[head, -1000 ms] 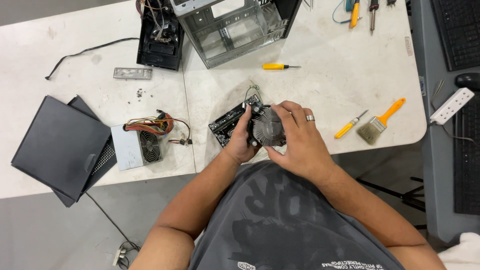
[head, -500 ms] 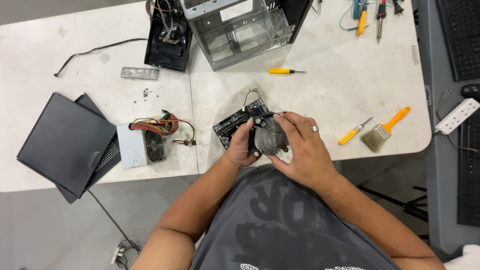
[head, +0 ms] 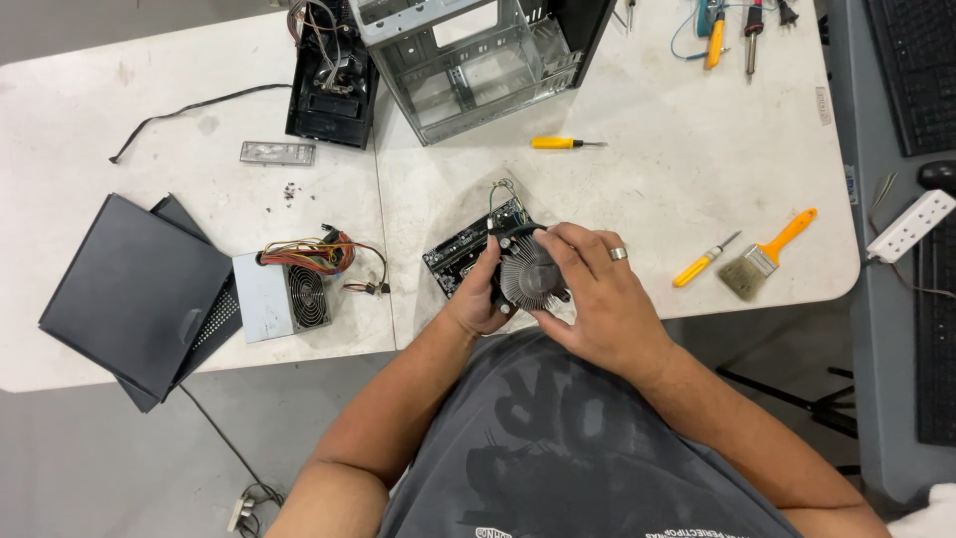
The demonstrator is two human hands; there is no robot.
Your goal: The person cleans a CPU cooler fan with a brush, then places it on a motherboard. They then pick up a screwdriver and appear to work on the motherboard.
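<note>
I have the round finned cooler [head: 528, 277] up off the surface now, held just above the lower middle of the frame, and compared with a moment ago I have turned it: the grey radial fins and its hub face up at me more squarely, where before more of its dark side showed. My left hand [head: 476, 299] cradles it from the left, fingers curled under and around the rim, clamped on it. My right hand [head: 597, 299], the one with the ring, lies over its right side, fingers closed on the edge and the thumb low against the fins. So both hands grip it; neither is loose.

Just behind the cooler, touching or nearly so, lies the dark circuit board [head: 460, 254] with a few thin wires rising from its top end; it sits where it sat before. The rest is unmoved too: the grey power supply [head: 284, 299] with its bundle of coloured leads to the left, the black side panels [head: 134, 289] at far left, the bare metal case [head: 478, 60] at the top, a yellow screwdriver [head: 558, 142] below it, and the orange-handled brush [head: 767, 254] to the right.

I judge the cooler is free of the board, being turned over for a look.
</note>
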